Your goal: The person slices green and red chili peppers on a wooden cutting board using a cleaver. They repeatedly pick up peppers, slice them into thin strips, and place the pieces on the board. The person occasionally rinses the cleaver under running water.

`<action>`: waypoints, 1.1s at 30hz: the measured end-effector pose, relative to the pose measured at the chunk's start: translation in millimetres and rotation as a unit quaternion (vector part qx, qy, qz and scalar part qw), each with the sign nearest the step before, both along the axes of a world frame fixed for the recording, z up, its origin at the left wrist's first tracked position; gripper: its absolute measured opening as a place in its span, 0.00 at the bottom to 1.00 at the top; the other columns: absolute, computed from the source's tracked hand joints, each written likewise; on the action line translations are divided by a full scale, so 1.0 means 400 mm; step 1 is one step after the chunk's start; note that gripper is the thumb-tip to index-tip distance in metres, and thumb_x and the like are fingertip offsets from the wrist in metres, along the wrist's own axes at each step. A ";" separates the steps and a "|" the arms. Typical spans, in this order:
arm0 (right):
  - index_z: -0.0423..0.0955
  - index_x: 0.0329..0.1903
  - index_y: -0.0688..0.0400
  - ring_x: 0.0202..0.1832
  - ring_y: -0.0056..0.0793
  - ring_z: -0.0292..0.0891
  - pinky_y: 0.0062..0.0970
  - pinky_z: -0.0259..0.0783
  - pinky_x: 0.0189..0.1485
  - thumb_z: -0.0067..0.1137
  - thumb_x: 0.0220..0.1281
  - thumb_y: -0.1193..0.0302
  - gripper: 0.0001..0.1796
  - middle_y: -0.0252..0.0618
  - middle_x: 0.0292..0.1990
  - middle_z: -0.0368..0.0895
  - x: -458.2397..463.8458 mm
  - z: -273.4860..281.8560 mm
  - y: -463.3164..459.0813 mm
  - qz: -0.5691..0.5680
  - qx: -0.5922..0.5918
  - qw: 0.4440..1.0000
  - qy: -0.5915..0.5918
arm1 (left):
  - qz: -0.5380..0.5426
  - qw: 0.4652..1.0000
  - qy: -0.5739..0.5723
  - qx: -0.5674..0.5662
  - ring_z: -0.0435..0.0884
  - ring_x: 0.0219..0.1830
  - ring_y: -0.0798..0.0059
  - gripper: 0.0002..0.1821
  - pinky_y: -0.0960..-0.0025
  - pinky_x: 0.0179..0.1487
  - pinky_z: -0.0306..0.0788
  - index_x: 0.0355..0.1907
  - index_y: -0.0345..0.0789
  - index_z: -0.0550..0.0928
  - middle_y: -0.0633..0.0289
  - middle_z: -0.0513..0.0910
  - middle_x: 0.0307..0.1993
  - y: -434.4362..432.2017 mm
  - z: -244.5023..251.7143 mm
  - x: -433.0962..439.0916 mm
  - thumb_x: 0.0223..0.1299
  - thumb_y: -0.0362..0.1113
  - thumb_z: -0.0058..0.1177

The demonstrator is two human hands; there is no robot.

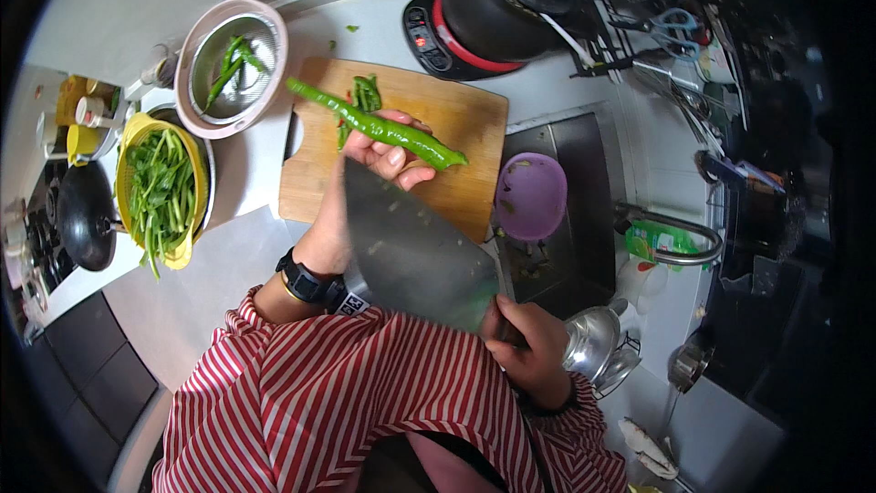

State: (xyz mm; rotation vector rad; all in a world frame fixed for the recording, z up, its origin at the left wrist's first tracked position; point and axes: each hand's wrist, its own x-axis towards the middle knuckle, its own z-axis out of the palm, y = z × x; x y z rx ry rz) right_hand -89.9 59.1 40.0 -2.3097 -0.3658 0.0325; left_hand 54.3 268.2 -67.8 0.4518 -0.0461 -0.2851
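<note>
Across the fingers of my left hand (pixel 383 154) lies a long green chili pepper (pixel 376 124), held above the wooden cutting board (pixel 452 123). My right hand (pixel 530 342) grips a cleaver (pixel 417 239) by its handle. The broad blade, dotted with small bits, is raised close to my body and hides part of my left palm and the board's near edge. Behind the pepper, cut green chili pieces (pixel 367 92) with a little red among them sit on the board.
A pink basin with a steel strainer (pixel 269 34) holds several chilies. Leafy greens (pixel 161 185) fill a yellow colander (pixel 128 150). A black pot (pixel 472 20) stands on a lit cooker (pixel 419 41). At right, a purple bowl (pixel 537 195) sits in the sink (pixel 588 198) below the faucet (pixel 712 243).
</note>
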 end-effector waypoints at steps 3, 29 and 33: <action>0.72 0.54 0.69 0.26 0.22 0.74 0.22 0.70 0.29 0.54 0.65 0.67 0.20 0.41 0.28 0.77 -0.049 -0.043 -0.021 -0.136 0.164 0.973 0.094 | 0.010 0.999 0.006 0.036 0.76 0.54 0.69 0.16 0.67 0.56 0.73 0.54 0.36 0.69 0.57 0.73 0.53 -0.050 -0.026 -0.020 0.65 0.24 0.49; 0.71 0.50 0.62 0.23 0.42 0.74 0.36 0.66 0.27 0.46 0.72 0.61 0.16 0.49 0.25 0.76 -0.067 -0.466 -0.102 -0.228 0.043 0.947 0.224 | 0.030 0.647 -0.207 0.733 0.79 0.43 0.59 0.14 0.67 0.46 0.73 0.44 0.31 0.74 0.54 0.78 0.41 -0.213 -0.340 -0.110 0.52 0.20 0.52; 0.71 0.51 0.62 0.23 0.31 0.72 0.31 0.66 0.26 0.46 0.72 0.63 0.16 0.43 0.24 0.76 -0.100 -0.464 -0.155 -0.348 0.083 0.897 0.260 | -0.003 0.846 -0.012 0.532 0.77 0.47 0.72 0.12 0.70 0.50 0.71 0.48 0.32 0.72 0.60 0.78 0.45 -0.185 -0.335 -0.096 0.61 0.22 0.49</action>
